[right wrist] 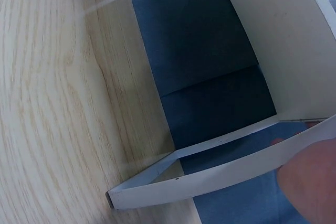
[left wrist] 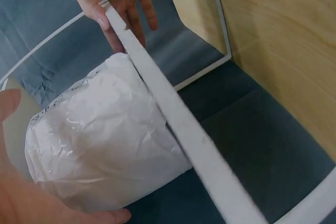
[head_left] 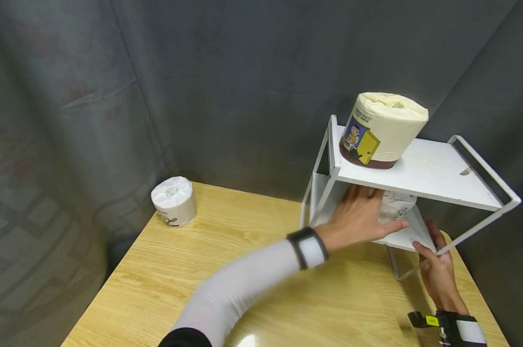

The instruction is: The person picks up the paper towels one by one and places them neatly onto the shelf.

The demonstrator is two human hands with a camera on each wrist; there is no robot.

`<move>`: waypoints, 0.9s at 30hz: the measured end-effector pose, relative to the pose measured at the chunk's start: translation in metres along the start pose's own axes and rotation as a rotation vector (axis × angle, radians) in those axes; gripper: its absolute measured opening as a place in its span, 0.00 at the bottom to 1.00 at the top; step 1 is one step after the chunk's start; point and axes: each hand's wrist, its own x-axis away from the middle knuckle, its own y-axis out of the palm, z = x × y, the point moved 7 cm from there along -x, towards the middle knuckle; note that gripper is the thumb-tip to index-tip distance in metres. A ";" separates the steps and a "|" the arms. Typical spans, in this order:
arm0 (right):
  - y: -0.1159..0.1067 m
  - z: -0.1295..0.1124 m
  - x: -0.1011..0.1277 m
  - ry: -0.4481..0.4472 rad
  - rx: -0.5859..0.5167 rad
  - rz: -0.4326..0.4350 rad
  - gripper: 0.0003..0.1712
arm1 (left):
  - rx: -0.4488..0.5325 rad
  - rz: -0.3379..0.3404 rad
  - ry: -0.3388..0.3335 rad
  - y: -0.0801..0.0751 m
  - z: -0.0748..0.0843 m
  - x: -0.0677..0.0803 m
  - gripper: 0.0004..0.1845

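A white two-tier rack (head_left: 443,176) stands on the wooden table (head_left: 244,270) at the right. My left hand (head_left: 363,217) reaches under the top shelf and grips a roll in white crinkled plastic wrap (head_left: 396,205) on the lower shelf (head_left: 406,237). In the left wrist view the wrapped roll (left wrist: 105,140) fills the frame with my left hand (left wrist: 31,203) curled around it. My right hand (head_left: 435,260) pinches the lower shelf's front corner, thumb on top; the right wrist view shows that thumb (right wrist: 310,182) on the shelf edge (right wrist: 220,179). A printed cream paper roll (head_left: 385,130) stands on the top shelf.
A third small white roll (head_left: 175,201) stands at the table's far left corner. Dark grey curtains hang behind and at both sides. The table's edges drop off at left and right. Bare wood (right wrist: 52,103) lies in front of the rack.
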 end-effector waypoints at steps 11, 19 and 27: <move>-0.001 0.000 0.000 -0.009 -0.009 -0.007 0.39 | 0.164 0.167 -0.008 0.008 -0.006 0.005 0.62; 0.000 0.000 -0.001 -0.013 -0.003 -0.019 0.39 | 0.266 0.192 -0.044 0.014 -0.010 0.003 0.65; 0.000 -0.001 0.000 -0.019 -0.011 -0.023 0.39 | 0.292 0.223 -0.074 0.020 -0.012 0.002 0.68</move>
